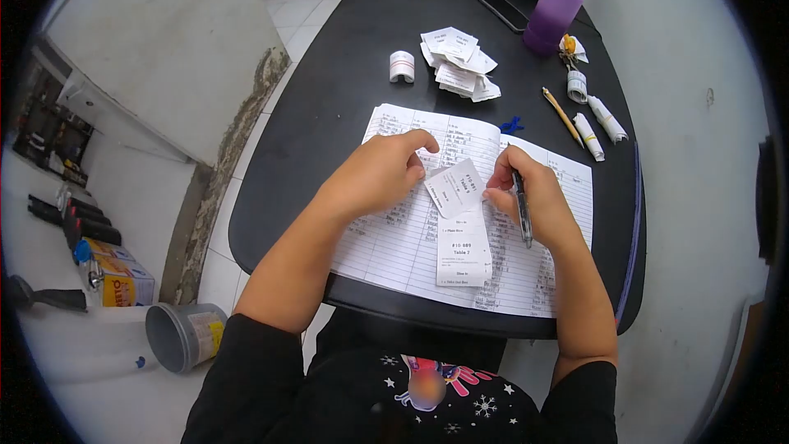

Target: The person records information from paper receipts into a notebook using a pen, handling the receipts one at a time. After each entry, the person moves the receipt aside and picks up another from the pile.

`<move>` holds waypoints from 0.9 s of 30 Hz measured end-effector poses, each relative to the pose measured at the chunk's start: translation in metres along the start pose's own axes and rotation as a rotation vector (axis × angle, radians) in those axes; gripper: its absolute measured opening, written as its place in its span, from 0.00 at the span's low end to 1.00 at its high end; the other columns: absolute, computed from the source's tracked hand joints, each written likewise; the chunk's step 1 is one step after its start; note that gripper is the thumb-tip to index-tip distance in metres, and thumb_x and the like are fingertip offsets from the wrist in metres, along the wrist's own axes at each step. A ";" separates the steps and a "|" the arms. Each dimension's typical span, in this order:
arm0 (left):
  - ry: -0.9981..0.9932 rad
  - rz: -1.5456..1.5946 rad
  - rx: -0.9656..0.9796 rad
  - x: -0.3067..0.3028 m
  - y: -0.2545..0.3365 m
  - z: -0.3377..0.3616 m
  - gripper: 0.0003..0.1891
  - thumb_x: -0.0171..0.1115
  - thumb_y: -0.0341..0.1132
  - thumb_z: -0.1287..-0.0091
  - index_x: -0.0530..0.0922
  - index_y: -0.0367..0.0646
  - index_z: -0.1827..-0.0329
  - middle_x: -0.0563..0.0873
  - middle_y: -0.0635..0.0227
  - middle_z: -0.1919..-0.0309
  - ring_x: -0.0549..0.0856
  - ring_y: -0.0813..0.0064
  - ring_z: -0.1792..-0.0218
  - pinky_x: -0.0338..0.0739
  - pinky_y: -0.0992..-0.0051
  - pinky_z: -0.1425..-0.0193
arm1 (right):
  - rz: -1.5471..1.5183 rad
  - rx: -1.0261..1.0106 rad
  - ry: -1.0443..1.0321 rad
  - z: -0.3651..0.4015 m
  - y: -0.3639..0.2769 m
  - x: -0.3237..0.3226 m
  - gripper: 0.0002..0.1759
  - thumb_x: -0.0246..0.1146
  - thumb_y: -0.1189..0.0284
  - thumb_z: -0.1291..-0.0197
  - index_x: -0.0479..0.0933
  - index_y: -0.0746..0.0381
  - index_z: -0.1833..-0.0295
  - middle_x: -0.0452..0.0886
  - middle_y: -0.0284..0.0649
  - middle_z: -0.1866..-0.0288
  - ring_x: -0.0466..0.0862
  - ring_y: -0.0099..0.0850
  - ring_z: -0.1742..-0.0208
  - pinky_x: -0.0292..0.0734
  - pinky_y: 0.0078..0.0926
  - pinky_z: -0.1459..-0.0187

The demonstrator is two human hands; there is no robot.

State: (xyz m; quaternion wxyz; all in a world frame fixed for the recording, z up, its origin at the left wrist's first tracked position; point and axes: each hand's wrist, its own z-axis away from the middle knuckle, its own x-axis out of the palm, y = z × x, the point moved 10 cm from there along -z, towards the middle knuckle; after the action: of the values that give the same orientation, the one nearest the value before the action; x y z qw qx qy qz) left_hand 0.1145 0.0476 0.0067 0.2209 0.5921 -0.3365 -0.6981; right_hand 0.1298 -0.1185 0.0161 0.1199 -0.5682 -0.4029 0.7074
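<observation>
A notebook [382, 251] with ruled, handwritten pages lies open on the black table in front of me. Two white receipt slips rest across its middle: a tilted upper slip [457, 187] overlaps a longer lower slip [463, 256] printed "Table 7". My left hand [376, 171] is over the left page, thumb and index finger apart, with the fingertips close to the upper slip's left edge. In my right hand [534, 189] is a black pen [523, 210], its lower end pointing toward me. The right thumb and fingertips are right at the slip's right edge.
Beyond the notebook lie a heap of receipts [460, 62] and a curled receipt [402, 67]. To the right are a tan pen [563, 117], rolled papers [606, 119], a purple bottle [559, 8] and a phone [502, 11]. A grey bucket [185, 337] stands on the floor at left.
</observation>
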 end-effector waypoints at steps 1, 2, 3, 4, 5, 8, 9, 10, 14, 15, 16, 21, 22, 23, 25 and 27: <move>-0.004 0.001 0.006 0.001 0.001 0.000 0.15 0.59 0.26 0.39 0.76 0.39 0.48 0.86 0.55 0.66 0.85 0.67 0.63 0.76 0.71 0.56 | -0.014 0.006 0.003 0.000 0.001 0.000 0.12 0.69 0.74 0.51 0.70 0.61 0.67 0.79 0.41 0.73 0.79 0.32 0.71 0.70 0.28 0.69; -0.009 0.001 0.012 0.002 0.002 0.000 0.16 0.59 0.26 0.39 0.75 0.39 0.47 0.86 0.55 0.66 0.86 0.67 0.62 0.76 0.71 0.56 | -0.028 0.013 0.006 0.000 0.000 0.001 0.12 0.69 0.74 0.51 0.70 0.61 0.67 0.79 0.40 0.73 0.79 0.31 0.71 0.70 0.27 0.69; -0.010 0.001 0.012 0.003 0.002 0.000 0.17 0.60 0.26 0.40 0.75 0.39 0.47 0.86 0.55 0.66 0.85 0.67 0.62 0.76 0.71 0.56 | -0.042 0.019 0.010 0.000 0.000 0.002 0.12 0.69 0.74 0.51 0.70 0.60 0.67 0.79 0.40 0.73 0.79 0.31 0.71 0.70 0.27 0.69; -0.011 0.002 0.013 0.004 0.003 0.000 0.17 0.60 0.26 0.40 0.75 0.39 0.46 0.85 0.56 0.66 0.85 0.68 0.63 0.76 0.71 0.56 | -0.046 0.010 0.008 0.001 0.000 0.002 0.12 0.69 0.75 0.51 0.70 0.60 0.67 0.79 0.40 0.73 0.79 0.31 0.72 0.70 0.27 0.69; -0.012 0.002 0.014 0.004 0.004 0.000 0.18 0.61 0.26 0.41 0.75 0.40 0.45 0.85 0.57 0.67 0.85 0.68 0.64 0.76 0.72 0.56 | -0.049 0.000 0.006 0.001 -0.001 0.003 0.12 0.68 0.75 0.51 0.70 0.61 0.67 0.79 0.40 0.73 0.79 0.30 0.72 0.70 0.27 0.69; -0.054 0.058 -0.008 0.007 0.009 0.001 0.22 0.63 0.24 0.44 0.74 0.40 0.44 0.85 0.61 0.69 0.83 0.73 0.67 0.76 0.74 0.57 | -0.075 -0.021 0.020 0.001 -0.003 0.006 0.12 0.68 0.79 0.52 0.68 0.61 0.68 0.76 0.36 0.74 0.74 0.24 0.73 0.70 0.21 0.68; -0.048 0.068 0.008 0.007 0.011 0.001 0.23 0.63 0.23 0.44 0.74 0.40 0.43 0.84 0.63 0.70 0.83 0.74 0.67 0.76 0.75 0.58 | -0.085 -0.026 0.029 0.001 -0.003 0.006 0.13 0.68 0.80 0.52 0.68 0.62 0.69 0.75 0.34 0.75 0.72 0.21 0.73 0.69 0.19 0.68; -0.043 0.077 0.023 0.008 0.012 0.001 0.24 0.64 0.23 0.45 0.73 0.40 0.43 0.84 0.64 0.70 0.82 0.76 0.68 0.75 0.77 0.59 | -0.084 -0.029 0.030 0.001 -0.003 0.006 0.12 0.67 0.79 0.51 0.68 0.61 0.68 0.76 0.36 0.75 0.74 0.24 0.73 0.70 0.21 0.68; -0.048 0.146 0.055 0.011 0.014 0.000 0.26 0.65 0.22 0.47 0.73 0.40 0.43 0.82 0.67 0.72 0.81 0.79 0.68 0.75 0.79 0.61 | -0.105 -0.032 0.038 0.001 -0.002 0.004 0.11 0.67 0.78 0.50 0.69 0.61 0.66 0.78 0.39 0.74 0.78 0.29 0.71 0.71 0.26 0.68; -0.043 0.151 0.056 0.012 0.013 0.000 0.26 0.65 0.22 0.48 0.73 0.40 0.43 0.82 0.68 0.72 0.80 0.80 0.68 0.75 0.79 0.61 | -0.118 -0.031 0.041 0.002 -0.002 0.004 0.11 0.67 0.78 0.50 0.69 0.61 0.66 0.78 0.39 0.74 0.78 0.29 0.71 0.71 0.26 0.68; -0.037 0.156 0.057 0.013 0.011 -0.001 0.26 0.66 0.22 0.48 0.74 0.40 0.43 0.82 0.68 0.71 0.80 0.80 0.69 0.75 0.80 0.61 | -0.122 -0.026 0.043 0.002 -0.002 0.003 0.11 0.67 0.78 0.50 0.69 0.61 0.66 0.78 0.39 0.74 0.78 0.29 0.72 0.71 0.26 0.68; -0.098 0.050 0.049 0.018 0.017 0.002 0.26 0.72 0.27 0.54 0.75 0.41 0.48 0.80 0.66 0.67 0.80 0.77 0.66 0.75 0.77 0.59 | -0.137 -0.059 0.003 0.004 -0.005 0.005 0.12 0.67 0.78 0.51 0.69 0.62 0.66 0.78 0.40 0.73 0.78 0.31 0.70 0.71 0.28 0.66; -0.102 -0.001 0.062 0.021 0.021 0.002 0.26 0.73 0.28 0.55 0.76 0.41 0.49 0.80 0.65 0.66 0.80 0.75 0.65 0.75 0.76 0.58 | -0.107 -0.072 -0.002 0.005 -0.007 0.006 0.12 0.67 0.79 0.52 0.69 0.62 0.67 0.77 0.39 0.73 0.77 0.29 0.70 0.71 0.26 0.66; -0.107 -0.053 0.075 0.023 0.024 0.002 0.27 0.74 0.30 0.57 0.76 0.41 0.51 0.80 0.64 0.64 0.80 0.73 0.63 0.75 0.74 0.56 | -0.077 -0.086 -0.007 0.006 -0.010 0.007 0.13 0.68 0.79 0.53 0.69 0.62 0.67 0.77 0.37 0.73 0.76 0.27 0.69 0.71 0.24 0.65; -0.079 -0.154 0.080 0.029 0.022 0.003 0.27 0.75 0.32 0.59 0.77 0.41 0.53 0.79 0.61 0.61 0.80 0.68 0.59 0.75 0.71 0.53 | -0.048 -0.104 -0.022 0.007 -0.013 0.010 0.13 0.68 0.79 0.54 0.68 0.62 0.67 0.76 0.36 0.72 0.75 0.24 0.68 0.70 0.23 0.64; -0.067 -0.202 0.083 0.032 0.021 0.001 0.26 0.76 0.33 0.60 0.77 0.41 0.55 0.79 0.59 0.59 0.80 0.64 0.56 0.74 0.70 0.50 | -0.050 -0.111 -0.040 0.007 -0.012 0.012 0.13 0.68 0.78 0.53 0.68 0.62 0.67 0.75 0.36 0.71 0.75 0.25 0.67 0.70 0.24 0.63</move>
State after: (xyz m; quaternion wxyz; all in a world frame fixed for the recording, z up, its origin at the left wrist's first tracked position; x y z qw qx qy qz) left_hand 0.1053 0.0113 0.0001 0.1133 0.6080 -0.3110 -0.7216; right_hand 0.1161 -0.1062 0.0166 0.0977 -0.5493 -0.4580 0.6921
